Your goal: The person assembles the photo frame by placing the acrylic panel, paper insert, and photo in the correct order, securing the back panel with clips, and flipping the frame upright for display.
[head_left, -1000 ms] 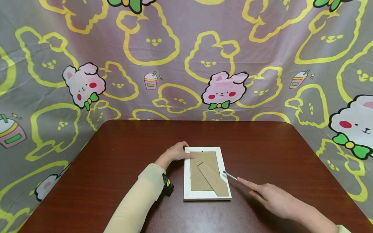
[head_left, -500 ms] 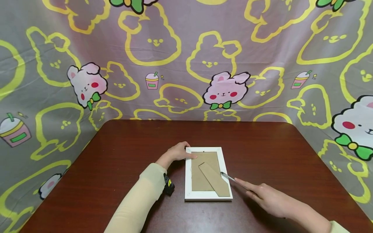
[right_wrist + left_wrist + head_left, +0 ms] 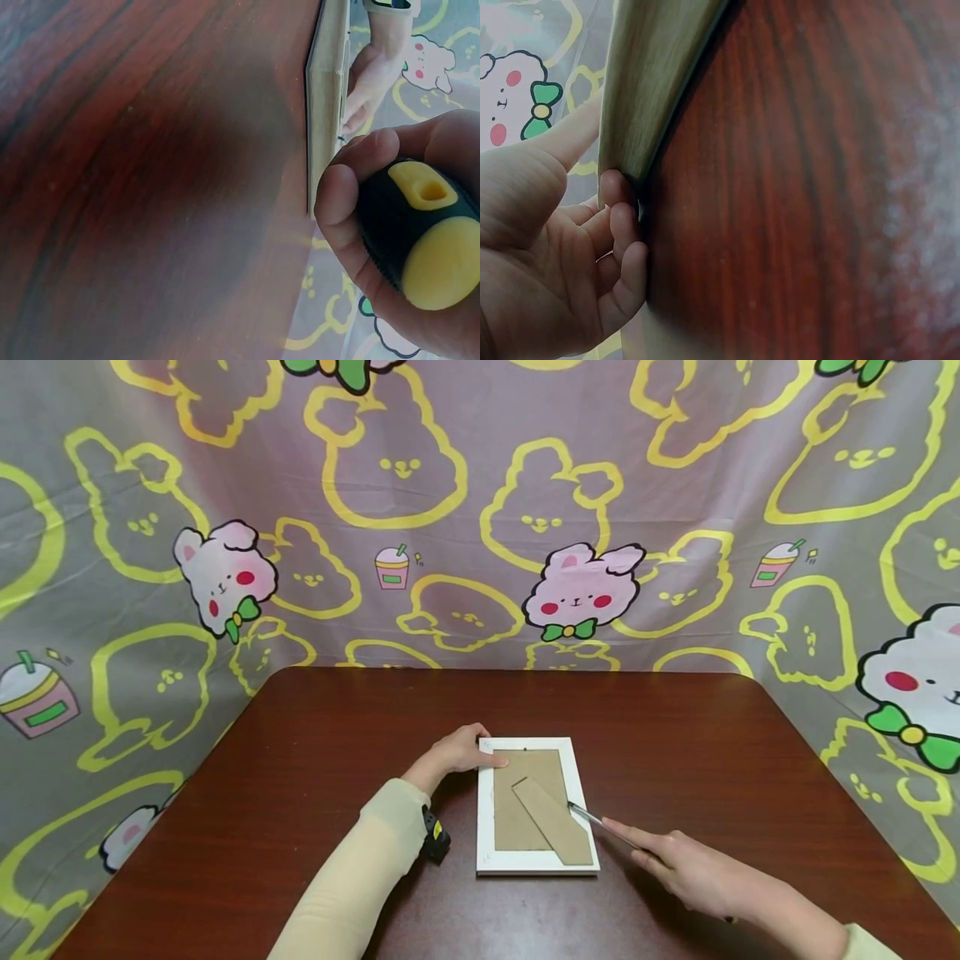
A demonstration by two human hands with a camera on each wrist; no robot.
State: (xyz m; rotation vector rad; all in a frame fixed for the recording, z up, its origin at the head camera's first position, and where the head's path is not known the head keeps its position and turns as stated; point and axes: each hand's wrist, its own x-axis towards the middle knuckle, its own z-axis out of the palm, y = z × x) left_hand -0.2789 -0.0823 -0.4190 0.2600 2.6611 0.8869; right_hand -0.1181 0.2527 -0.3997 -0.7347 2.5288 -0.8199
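A white picture frame (image 3: 486, 810) lies face down on the table, its brown backing board (image 3: 517, 827) upward. The tan stand leg (image 3: 551, 822) slants across the backing board. My left hand (image 3: 456, 750) grips the frame's far left corner, thumb over the backing board and fingers curled at the side edge, as the left wrist view shows. In my right hand (image 3: 693, 868) is a screwdriver (image 3: 600, 822), its black and yellow handle (image 3: 420, 232) wrapped by the fingers in the right wrist view. The screwdriver's flat tip sits at the right inner edge of the frame, beside the stand leg.
A dark red-brown wooden table (image 3: 360, 718) carries the frame. Behind and to both sides hangs a grey-pink curtain (image 3: 450, 485) with cartoon rabbits. A black wrist camera (image 3: 435, 837) sits on the left cuff.
The screwdriver tip has shifted left, from over the white border to the backing board's edge, and then stayed there. The left hand keeps its hold on the frame.
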